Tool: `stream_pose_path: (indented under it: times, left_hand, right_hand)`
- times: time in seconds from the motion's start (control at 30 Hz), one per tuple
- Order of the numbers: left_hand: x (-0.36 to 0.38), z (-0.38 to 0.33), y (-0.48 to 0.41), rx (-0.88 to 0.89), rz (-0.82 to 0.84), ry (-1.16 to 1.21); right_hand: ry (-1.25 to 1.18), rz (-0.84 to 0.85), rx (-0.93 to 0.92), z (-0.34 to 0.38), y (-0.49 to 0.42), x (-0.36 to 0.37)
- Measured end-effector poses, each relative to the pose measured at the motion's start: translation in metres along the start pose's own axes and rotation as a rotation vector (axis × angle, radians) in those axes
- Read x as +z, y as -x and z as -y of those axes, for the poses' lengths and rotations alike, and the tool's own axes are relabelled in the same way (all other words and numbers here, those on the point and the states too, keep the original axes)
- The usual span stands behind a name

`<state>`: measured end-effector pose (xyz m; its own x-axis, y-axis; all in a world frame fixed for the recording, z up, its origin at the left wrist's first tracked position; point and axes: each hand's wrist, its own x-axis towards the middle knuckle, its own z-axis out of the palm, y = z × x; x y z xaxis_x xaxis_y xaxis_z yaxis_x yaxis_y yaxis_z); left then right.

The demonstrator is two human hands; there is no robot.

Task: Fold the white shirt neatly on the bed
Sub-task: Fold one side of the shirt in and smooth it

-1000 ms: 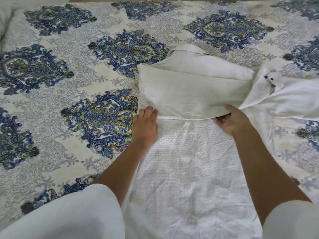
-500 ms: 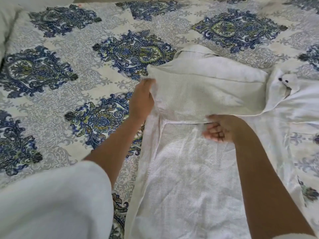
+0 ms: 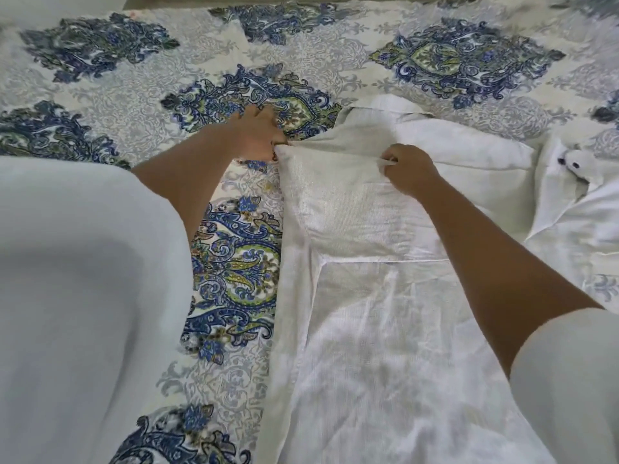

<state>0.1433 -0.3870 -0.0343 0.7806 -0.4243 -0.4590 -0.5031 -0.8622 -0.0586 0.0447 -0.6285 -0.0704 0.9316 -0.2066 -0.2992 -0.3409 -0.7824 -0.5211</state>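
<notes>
While the white shirt [image 3: 385, 329] lies spread on the patterned bedspread [image 3: 234, 262], its upper part is doubled back over the body | left hand [image 3: 258, 133] pinches the fold's left corner, fingers curled | right hand [image 3: 407, 170] clenched on a tuck of cloth at the fold's top edge | dark buttons [image 3: 574, 164] lie at the rumpled right side.

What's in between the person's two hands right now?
Only white shirt: the top edge of its folded-over panel runs from the left hand to the right hand, both pinching it. The head view shows this.
</notes>
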Motion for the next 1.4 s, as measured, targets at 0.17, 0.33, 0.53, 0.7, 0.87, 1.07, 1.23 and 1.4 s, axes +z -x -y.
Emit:
stream_pose_path:
  times: [0.17,0.33,0.53,0.7,0.87,1.07,1.23,1.4]
  left_hand:
    - [0.000,0.010,-0.006,0.019,0.002,0.263]
    - [0.023,0.000,-0.008,-0.074,-0.037,0.644]
    - [0.040,-0.022,-0.022,-0.330,-0.267,1.167]
    - [0.052,-0.043,0.001,-0.352,-0.575,1.244]
    - [0.089,-0.072,0.091,-0.138,-0.810,0.711]
    - [0.089,-0.114,0.109,0.039,-0.386,0.285]
    - [0.071,-0.132,0.097,0.004,-0.185,0.135]
    - [0.057,-0.143,0.092,0.030,-0.282,0.259]
  right_hand:
    - [0.162,-0.108,0.059,-0.013,-0.009,-0.017]
    - [0.444,-0.163,0.114,-0.015,-0.013,-0.013]
    - [0.600,-0.268,0.138,-0.006,-0.004,-0.006]
    - [0.161,-0.591,0.015,0.007,0.058,0.009]
    - [-0.455,-0.260,0.327,0.025,0.151,0.062]
    - [-1.222,0.136,0.653,0.041,0.160,0.086]
    - [-1.165,0.218,0.633,0.039,0.159,0.085]
    - [-1.215,0.261,0.577,0.030,0.177,0.075]
